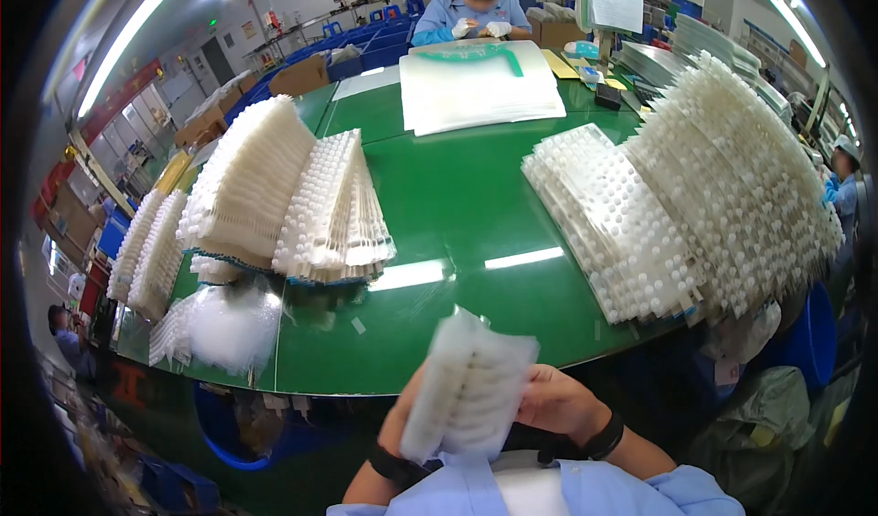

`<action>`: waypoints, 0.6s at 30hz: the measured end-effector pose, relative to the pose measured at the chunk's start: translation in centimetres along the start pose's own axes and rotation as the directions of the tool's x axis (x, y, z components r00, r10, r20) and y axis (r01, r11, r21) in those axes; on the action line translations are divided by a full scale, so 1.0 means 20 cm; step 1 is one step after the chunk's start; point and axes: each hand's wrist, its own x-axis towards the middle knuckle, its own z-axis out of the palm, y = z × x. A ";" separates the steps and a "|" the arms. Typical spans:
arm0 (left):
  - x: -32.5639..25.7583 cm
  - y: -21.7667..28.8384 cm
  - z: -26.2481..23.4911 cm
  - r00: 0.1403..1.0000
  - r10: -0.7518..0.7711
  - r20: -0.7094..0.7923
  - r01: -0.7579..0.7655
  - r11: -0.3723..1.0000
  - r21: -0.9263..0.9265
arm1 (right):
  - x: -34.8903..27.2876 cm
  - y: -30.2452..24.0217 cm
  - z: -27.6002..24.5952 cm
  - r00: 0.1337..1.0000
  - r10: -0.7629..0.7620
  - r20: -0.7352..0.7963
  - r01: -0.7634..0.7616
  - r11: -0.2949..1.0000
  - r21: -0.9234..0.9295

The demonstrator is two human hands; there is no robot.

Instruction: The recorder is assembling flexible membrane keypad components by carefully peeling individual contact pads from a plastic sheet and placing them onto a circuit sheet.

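Observation:
Close to my body, beyond the table's near edge, I hold a translucent white plastic packet (471, 388) upright and slightly tilted. Darker bumpy rows show on its face. My left hand (400, 421) grips it from the left side, most of its fingers hidden behind it. At the packet's right edge, the bent fingers of my right hand (560, 401) are closed on it. Thick fanned piles of similar knobbed white packets stand on the green table, one pile (247, 177) at the left and a larger one (732, 187) at the right.
A crumpled clear plastic bag (236, 328) lies at the table's (448, 196) near left. White sheets (480, 93) with a green piece lie at the far side, before a gloved co-worker (471, 13). Blue bins (809, 338) stand below the near edge.

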 end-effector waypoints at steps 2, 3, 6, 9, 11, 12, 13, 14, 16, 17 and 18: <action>0.11 0.27 0.19 0.952 -0.038 0.303 -0.041 0.967 0.250 | -0.02 -0.06 -0.01 0.997 0.012 0.072 -0.019 0.995 0.098; 0.12 0.35 0.24 0.952 -0.046 0.301 -0.112 0.866 0.487 | -0.01 -0.10 -0.03 0.986 0.018 0.163 -0.045 0.985 0.165; 0.10 0.52 0.35 0.965 -0.043 0.258 -0.232 0.311 0.922 | -0.01 -0.18 0.02 0.990 0.138 0.016 -0.136 0.988 -0.067; 0.10 0.55 0.46 0.965 -0.018 0.262 -0.263 -0.073 0.962 | 0.06 -0.13 0.04 0.951 0.152 -0.270 -0.261 0.862 -0.434; 0.16 0.52 0.44 0.953 0.052 0.299 -0.296 -0.057 0.954 | 0.04 -0.07 0.01 0.949 0.002 -0.317 -0.150 0.883 -0.444; 0.20 0.50 0.43 0.944 0.084 0.319 -0.316 -0.047 0.948 | 0.03 -0.05 -0.01 0.937 -0.076 -0.341 -0.093 0.887 -0.452; 0.19 0.51 0.40 0.894 0.259 0.366 -0.406 0.120 0.906 | 0.05 -0.01 0.01 0.927 -0.149 -0.343 -0.020 0.896 -0.443; 0.22 0.50 0.34 0.816 0.432 0.386 -0.526 0.275 0.805 | 0.05 0.00 0.01 0.914 -0.199 -0.354 0.033 0.905 -0.424; 0.25 0.45 0.27 0.797 0.497 0.343 -0.593 0.538 0.599 | 0.07 0.00 0.00 0.877 -0.302 -0.375 0.148 0.910 -0.386; 0.26 0.41 0.24 0.858 0.389 0.336 -0.514 0.675 0.529 | 0.09 0.02 -0.01 0.862 -0.370 -0.346 0.198 0.875 -0.442; 0.26 0.35 0.23 0.900 0.269 0.343 -0.409 0.795 0.449 | 0.09 0.03 -0.04 0.841 -0.437 -0.318 0.244 0.833 -0.497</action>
